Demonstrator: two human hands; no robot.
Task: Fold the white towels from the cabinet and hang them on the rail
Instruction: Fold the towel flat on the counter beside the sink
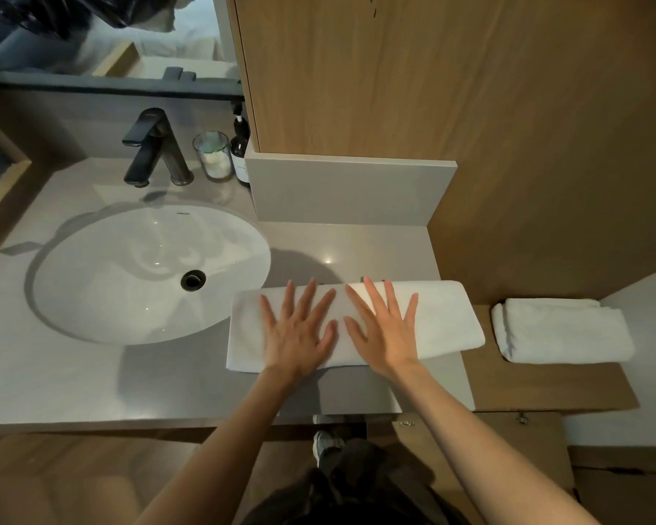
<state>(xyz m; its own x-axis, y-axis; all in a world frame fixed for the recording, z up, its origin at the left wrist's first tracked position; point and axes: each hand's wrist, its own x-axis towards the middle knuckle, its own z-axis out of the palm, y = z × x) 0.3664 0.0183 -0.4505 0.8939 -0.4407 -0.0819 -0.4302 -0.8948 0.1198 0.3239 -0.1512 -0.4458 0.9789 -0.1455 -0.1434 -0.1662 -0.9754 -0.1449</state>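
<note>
A white towel [444,316] folded into a long strip lies on the grey counter [72,373], just right of the sink. My left hand [300,331] and my right hand [385,331] press flat on it side by side, fingers straight and spread. A second folded white towel [561,331] sits on a lower wooden shelf [546,388] to the right. No towel rail is in view.
A white oval sink [91,297] with a black tap [152,145] fills the counter's left. A glass jar [213,155] and a dark pump bottle [240,149] stand at the back. Wooden cabinet panels [432,70] rise behind and to the right.
</note>
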